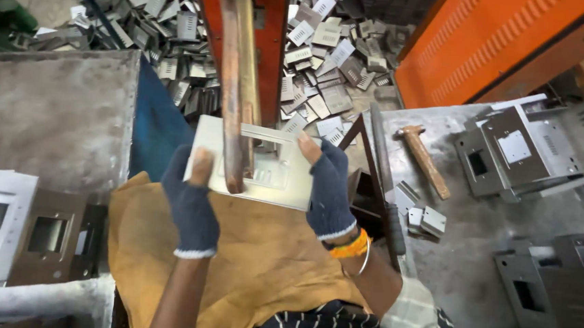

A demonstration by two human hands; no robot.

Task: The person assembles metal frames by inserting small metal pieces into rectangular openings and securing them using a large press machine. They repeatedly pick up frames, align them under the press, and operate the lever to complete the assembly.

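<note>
Gloved hands (263, 189) grip grey metal plate (284, 174).

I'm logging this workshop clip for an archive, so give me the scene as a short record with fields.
Setting: metal workshop, seen from above
Left hand: in a dark fingerless glove, grips the left edge of a metal plate
Right hand: gloved, holds the plate's right edge
Over the plate: a copper bar from an orange machine reaches down onto it
Lap: tan cloth
Right bench: hammer, bent metal parts
Floor: heap of small metal pieces
</note>
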